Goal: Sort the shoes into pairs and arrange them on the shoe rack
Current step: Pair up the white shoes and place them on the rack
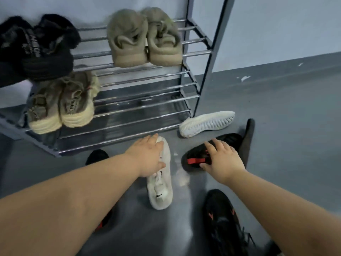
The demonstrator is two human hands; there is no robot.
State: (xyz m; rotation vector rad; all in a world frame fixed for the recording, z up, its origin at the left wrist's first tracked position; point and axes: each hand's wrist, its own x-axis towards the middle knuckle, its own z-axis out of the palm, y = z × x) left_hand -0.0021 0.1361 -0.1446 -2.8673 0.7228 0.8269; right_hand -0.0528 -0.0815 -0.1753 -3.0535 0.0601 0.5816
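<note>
On the grey floor, my left hand (147, 156) curls over the front half of an upright white sneaker (162, 193), thumb on its near side. My right hand (221, 159) grips a black sneaker with a red heel tab (193, 160), fingers bent over its top and thumb by the tab. The other white sneaker (206, 123) lies on its side, sole showing, by the rack's right leg. Another black shoe (248, 141) lies on edge just behind my right hand. On the shoe rack (140, 111), three pairs sit: olive (144, 37), black (35, 47), tan (60, 104).
A black shoe with red marks (223, 222) lies at the bottom right, under my right forearm. A black toe (97, 156) shows past my left arm near the rack's front bar. The right half of the rack's lower shelves holds no shoes. A wall stands behind the rack.
</note>
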